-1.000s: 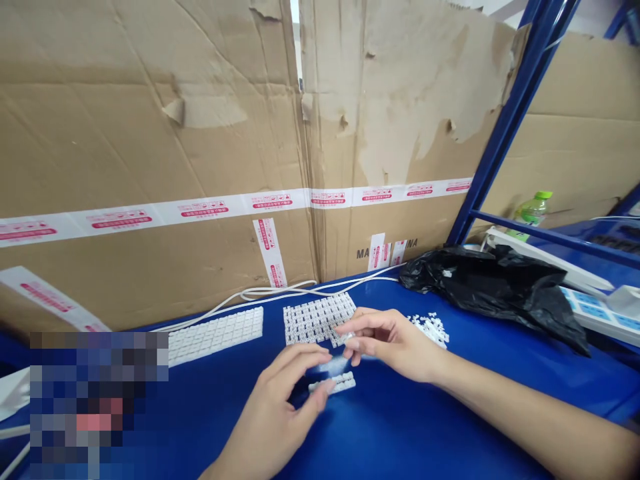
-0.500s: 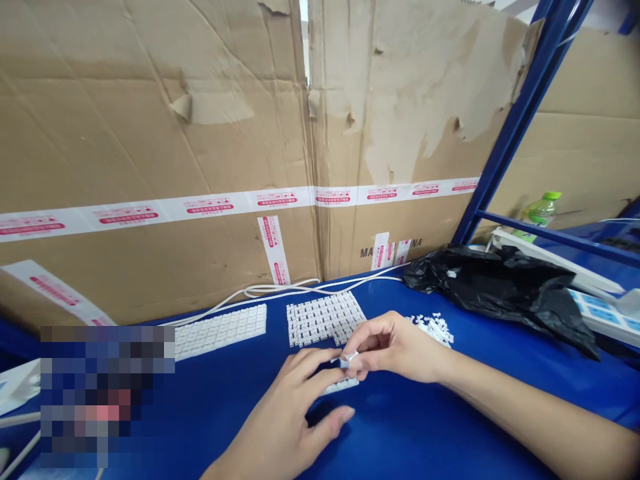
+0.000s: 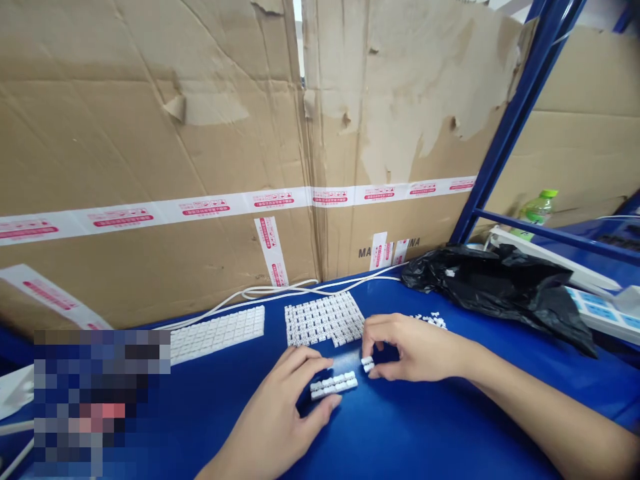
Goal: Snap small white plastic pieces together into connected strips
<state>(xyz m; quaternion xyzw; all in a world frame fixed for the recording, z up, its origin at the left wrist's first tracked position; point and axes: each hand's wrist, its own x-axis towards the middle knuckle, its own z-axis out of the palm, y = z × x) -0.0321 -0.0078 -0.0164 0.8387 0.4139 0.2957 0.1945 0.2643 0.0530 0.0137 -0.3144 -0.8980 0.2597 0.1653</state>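
Blue counter (image 3: 400, 433), cardboard panels (image 3: 150, 147) behind | right hand (image 3: 417, 348): fingers pinching small white piece (image 3: 368, 364), just right of white strip (image 3: 334, 385) | left hand (image 3: 280, 408): fingers parted about strip, contact unclear

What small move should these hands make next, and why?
Probably the right hand should bring its white piece leftward to the short white row: the piece sits pinched just beyond that row's right end, and the left hand curves around the row.
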